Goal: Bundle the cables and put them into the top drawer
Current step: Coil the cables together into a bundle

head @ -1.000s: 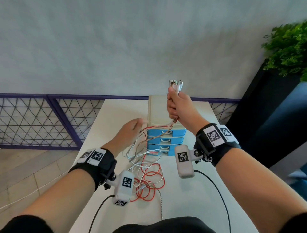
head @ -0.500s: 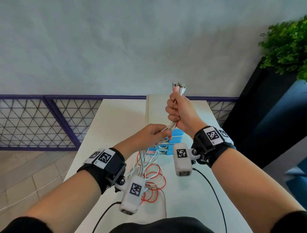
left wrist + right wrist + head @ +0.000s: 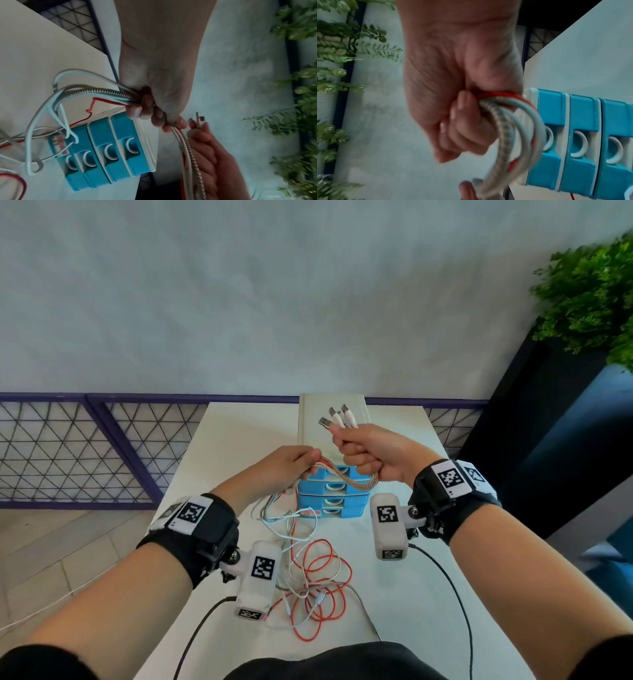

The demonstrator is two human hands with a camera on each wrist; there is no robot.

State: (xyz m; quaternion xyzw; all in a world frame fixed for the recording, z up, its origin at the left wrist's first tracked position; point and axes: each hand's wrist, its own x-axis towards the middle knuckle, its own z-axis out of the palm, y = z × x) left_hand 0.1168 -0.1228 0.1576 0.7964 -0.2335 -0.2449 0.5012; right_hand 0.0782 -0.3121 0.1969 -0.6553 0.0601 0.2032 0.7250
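Loose cable slack: the red, white and braided cables [image 3: 317, 580] lie in tangled loops on the table [image 3: 404, 611] at 6 o'clock of the drawer unit, nearest the person.
Left hand: the left hand [image 3: 286, 470] has its fingers [image 3: 137, 111] curled round the gathered strands just beside the right fist, with the rest trailing down to the table.
Right hand: the right hand [image 3: 373, 451] is clenched on the plug ends [image 3: 337, 417], which stick up out of the fist at 12 o'clock; a short arc of cable spans the two hands.
Drawer unit: the blue drawer unit [image 3: 330, 494] stands farther back on the table, partly behind the hands; the top drawer [image 3: 132, 148] looks closed.
Progress: early, by the look of it. The ends are collected, but most of the length is uncoiled, no bundle is formed, and the drawer is yet to be opened.
View differences: the head view alone shows the slack on the table. The left wrist view shows four handle recesses in a row. The right wrist view shows the strands bending out of the fist, though blurred.
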